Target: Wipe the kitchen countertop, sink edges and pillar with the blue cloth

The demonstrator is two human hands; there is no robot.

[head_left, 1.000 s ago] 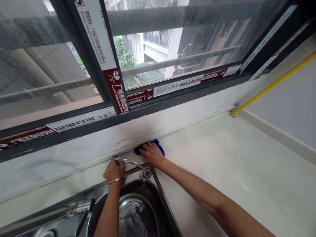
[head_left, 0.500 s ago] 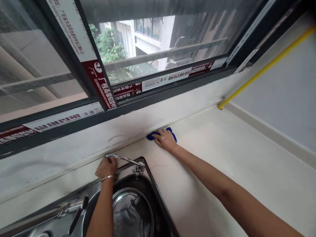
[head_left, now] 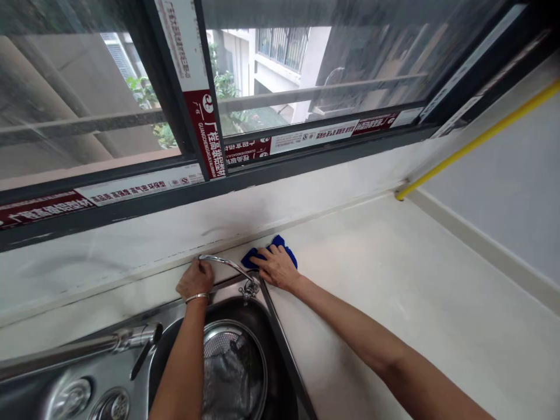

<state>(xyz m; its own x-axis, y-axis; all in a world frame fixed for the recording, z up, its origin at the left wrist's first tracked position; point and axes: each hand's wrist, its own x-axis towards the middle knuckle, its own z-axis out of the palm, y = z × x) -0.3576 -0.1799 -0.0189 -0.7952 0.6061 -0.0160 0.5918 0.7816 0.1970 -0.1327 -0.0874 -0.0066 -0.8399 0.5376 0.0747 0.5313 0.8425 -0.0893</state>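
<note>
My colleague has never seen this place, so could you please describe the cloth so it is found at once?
Below the window, find the pale countertop beside the steel sink. By the sink's far right corner, the cloth lies under the right hand. Its deep blue sets it apart from the pale countertop and the chrome faucet nearby.

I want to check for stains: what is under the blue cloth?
The blue cloth lies on the pale counter, pressed under the right hand. Bare counter shows around it, but the patch directly beneath is covered, so any stain there cannot be seen.
</note>
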